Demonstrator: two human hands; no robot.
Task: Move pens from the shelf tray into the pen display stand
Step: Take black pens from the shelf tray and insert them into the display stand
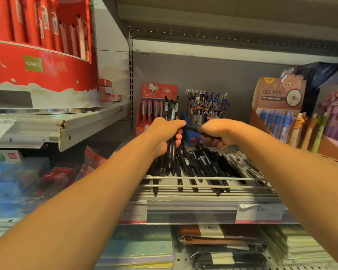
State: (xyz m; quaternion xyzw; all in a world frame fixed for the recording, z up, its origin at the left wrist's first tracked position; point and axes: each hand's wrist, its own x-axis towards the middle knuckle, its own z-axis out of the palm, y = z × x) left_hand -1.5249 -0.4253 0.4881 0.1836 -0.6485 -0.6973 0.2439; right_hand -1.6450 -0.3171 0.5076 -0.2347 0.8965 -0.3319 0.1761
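While your left hand [165, 133] grips a bunch of black pens [171, 115] at frame centre, upright before the red display stand [156, 106], your right hand [217, 133] pinches one pen [193, 129]. Feed singles; tray [203, 181] below holds plenty.

Both bare forearms reach forward and converge toward the middle. The left hand [165, 133] is turned back-up, its fingers [178, 137] curled round a bunch of pens [171, 152] held upright. The right hand [218, 132], just beside it, is fisted knuckles-up, pinching one pen [193, 129] that points toward the left hand.
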